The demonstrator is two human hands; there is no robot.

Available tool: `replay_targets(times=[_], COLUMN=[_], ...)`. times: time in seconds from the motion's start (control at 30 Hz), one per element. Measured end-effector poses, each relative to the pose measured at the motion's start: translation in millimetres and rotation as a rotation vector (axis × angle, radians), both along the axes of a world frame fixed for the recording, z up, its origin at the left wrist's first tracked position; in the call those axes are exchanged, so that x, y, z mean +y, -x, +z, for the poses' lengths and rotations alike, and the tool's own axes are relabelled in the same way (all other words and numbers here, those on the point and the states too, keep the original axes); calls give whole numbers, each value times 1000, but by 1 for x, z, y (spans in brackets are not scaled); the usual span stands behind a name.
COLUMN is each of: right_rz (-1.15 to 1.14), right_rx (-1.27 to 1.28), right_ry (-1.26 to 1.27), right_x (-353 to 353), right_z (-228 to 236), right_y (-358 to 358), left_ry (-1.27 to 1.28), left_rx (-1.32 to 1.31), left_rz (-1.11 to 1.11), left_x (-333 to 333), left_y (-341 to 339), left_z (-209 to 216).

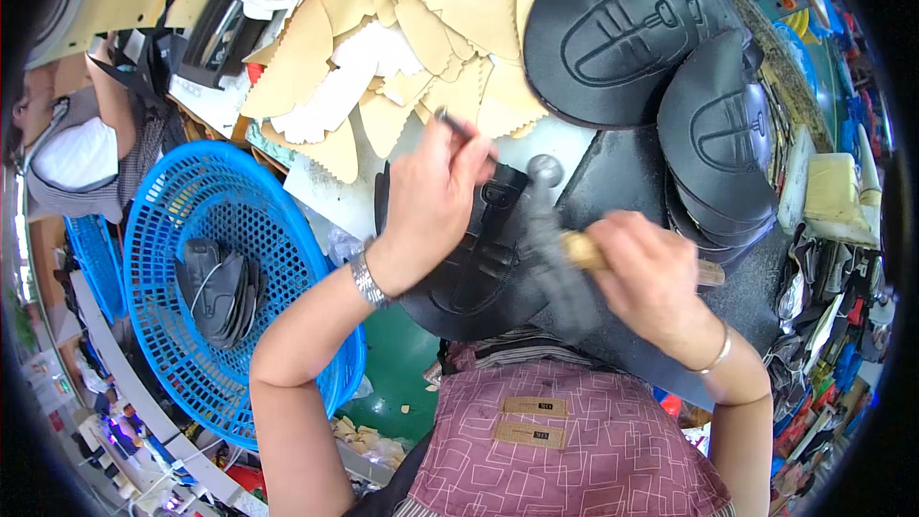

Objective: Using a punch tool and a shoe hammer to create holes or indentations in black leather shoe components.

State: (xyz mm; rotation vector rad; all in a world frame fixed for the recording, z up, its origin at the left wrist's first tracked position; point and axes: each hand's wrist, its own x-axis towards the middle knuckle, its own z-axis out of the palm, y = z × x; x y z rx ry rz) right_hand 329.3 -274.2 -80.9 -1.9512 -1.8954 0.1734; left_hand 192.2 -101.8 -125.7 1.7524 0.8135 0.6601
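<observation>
My left hand [436,196] is closed round a short dark metal rod, likely a punch [455,124], tilted over a black leather-like panel [469,302]. The panel has stitched curved lines and a strap with a buckle-like part near my fingers. Where the punch's lower end sits is hidden by my hand. Gripped in my right hand [646,268] is a hammer [560,244] with a wooden handle; its metal head is smeared by motion above the panel, to the right of my left hand.
Black shaped panels [622,38] lie at the far right, with a smaller stack [718,134] nearer. Beige zigzag-edged pieces [459,0] are heaped at the back. A blue basket [153,325] holding black pieces stands left. Another person [91,153] is at the far left.
</observation>
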Motion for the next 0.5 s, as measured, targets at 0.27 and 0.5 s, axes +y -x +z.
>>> replay_targets(times=[0.27,0.5], right_rz=[4,-783], right_rx=[14,-76], right_ry=[180,-78], right_x=[-5,-77], right_z=[-3,14], right_y=[14,-97], left_ry=[-526,-610], left_rx=[83,103], left_rz=[-146,12], left_x=[31,40], left_y=[-125,-133], left_z=[17,21])
